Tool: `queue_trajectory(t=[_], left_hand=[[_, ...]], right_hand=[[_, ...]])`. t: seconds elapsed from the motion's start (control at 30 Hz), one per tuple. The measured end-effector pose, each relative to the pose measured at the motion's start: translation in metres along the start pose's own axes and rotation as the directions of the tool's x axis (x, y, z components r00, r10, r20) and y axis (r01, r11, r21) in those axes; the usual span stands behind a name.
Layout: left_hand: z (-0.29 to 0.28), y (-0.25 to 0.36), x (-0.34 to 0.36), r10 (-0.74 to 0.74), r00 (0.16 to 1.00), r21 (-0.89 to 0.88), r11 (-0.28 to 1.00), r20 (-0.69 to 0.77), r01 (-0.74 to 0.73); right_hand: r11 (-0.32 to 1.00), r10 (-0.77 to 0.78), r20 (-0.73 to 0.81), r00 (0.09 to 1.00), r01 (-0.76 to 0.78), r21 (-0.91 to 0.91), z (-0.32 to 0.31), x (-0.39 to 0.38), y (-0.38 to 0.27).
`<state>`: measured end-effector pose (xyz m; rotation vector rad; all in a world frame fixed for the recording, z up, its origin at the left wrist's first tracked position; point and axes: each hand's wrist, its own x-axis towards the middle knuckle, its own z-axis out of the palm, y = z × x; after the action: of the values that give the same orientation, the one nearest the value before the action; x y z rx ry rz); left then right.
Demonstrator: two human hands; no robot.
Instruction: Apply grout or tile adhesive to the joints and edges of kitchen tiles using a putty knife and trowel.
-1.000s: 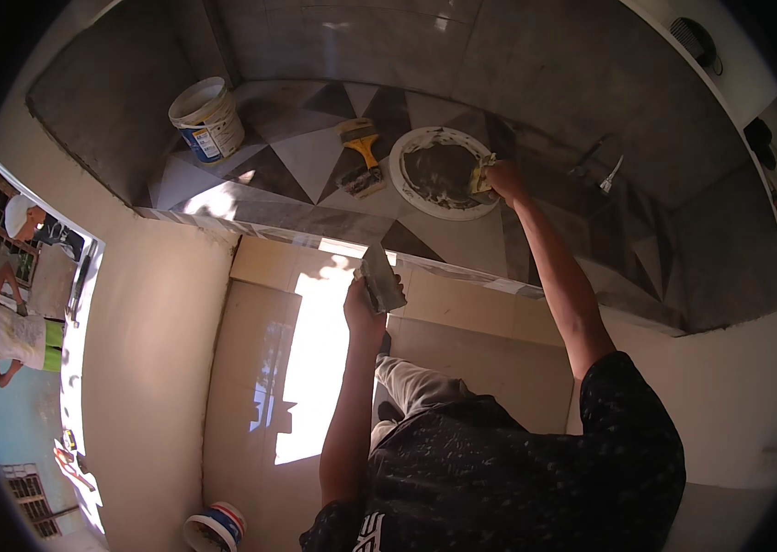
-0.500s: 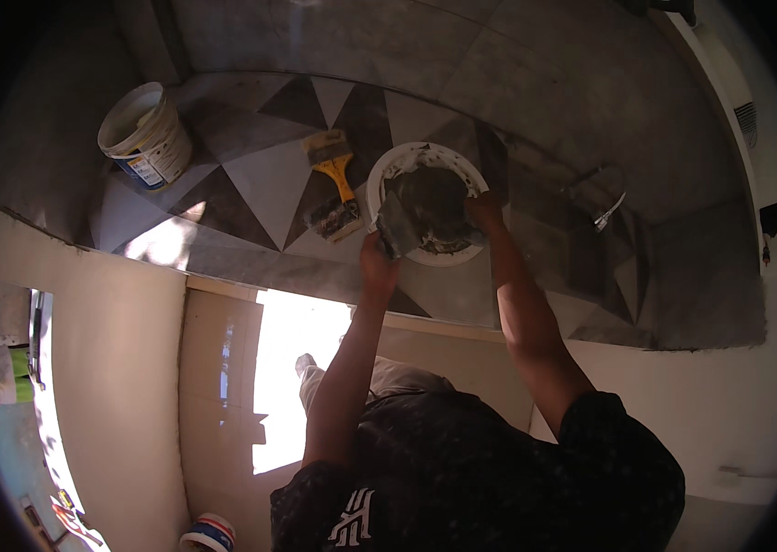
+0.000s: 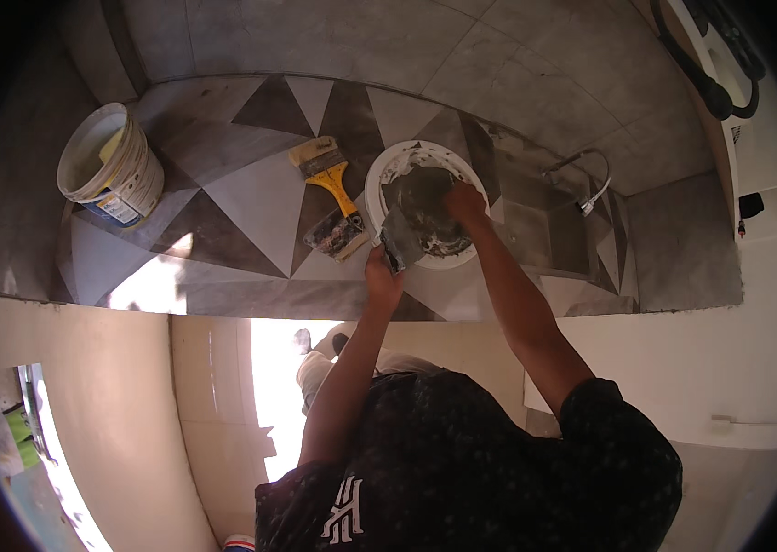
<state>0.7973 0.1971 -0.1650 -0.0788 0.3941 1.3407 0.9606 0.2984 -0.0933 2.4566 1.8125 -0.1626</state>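
Observation:
A round white basin (image 3: 377, 170) on the tiled counter has grey paste (image 3: 448, 241) smeared over its inside. My left hand (image 3: 383, 281) is closed at its near left rim, gripping a scraper with a flat grey blade (image 3: 401, 237) that leans over the basin. My right hand (image 3: 468, 202) is closed over the basin's right half. A dark flat patch (image 3: 418, 191) lies beside its fingers, either a blade or paste; what the fingers hold is hidden. Left of the basin lie a wide brush with a yellow handle (image 3: 331, 184) and a paste-smeared flat scraper (image 3: 335, 235).
A stained white bucket (image 3: 131, 175) stands at the counter's left end. A sink (image 3: 545, 230) with a curved faucet (image 3: 598, 175) is set in to the right. Grey tiled wall (image 3: 361, 41) rises behind; a black cable (image 3: 701, 78) hangs at upper right.
My right hand has moved from the basin's right rim inward over the paste. My left hand stays by the near left rim with the scraper. The view has shifted slightly.

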Motion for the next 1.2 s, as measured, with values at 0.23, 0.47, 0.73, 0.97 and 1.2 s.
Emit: queue_trajectory(t=[0.23, 0.47, 0.73, 0.97, 1.2], left_hand=[[-0.026, 0.018, 0.009, 0.129, 0.982, 0.374, 0.911, 0.137, -0.172], [-0.012, 0.029, 0.027, -0.253, 0.952, 0.157, 0.947, -0.172, 0.280], [0.051, 0.028, -0.003, -0.398, 0.902, 0.512, 0.747, -0.166, 0.424], [0.068, -0.064, -0.038, -0.634, 0.771, 0.572, 0.611, -0.061, 0.548], [0.124, -0.188, -0.125, -0.684, 0.729, 0.802, 0.452, 0.029, 0.391]], right_hand=[[0.983, -0.129, 0.069, 0.989, 0.136, -0.121, -0.023, -0.022, -0.052], [0.929, -0.317, -0.028, 0.948, 0.317, 0.194, 0.003, -0.026, -0.046], [0.472, -0.116, -0.448, 0.886, 0.446, 0.760, -0.059, -0.148, 0.038], [0.870, -0.383, -0.605, 0.698, 0.493, 0.017, -0.047, -0.251, 0.135], [0.970, -0.166, -0.621, 0.766, 0.239, 0.036, -0.027, -0.357, 0.302]])
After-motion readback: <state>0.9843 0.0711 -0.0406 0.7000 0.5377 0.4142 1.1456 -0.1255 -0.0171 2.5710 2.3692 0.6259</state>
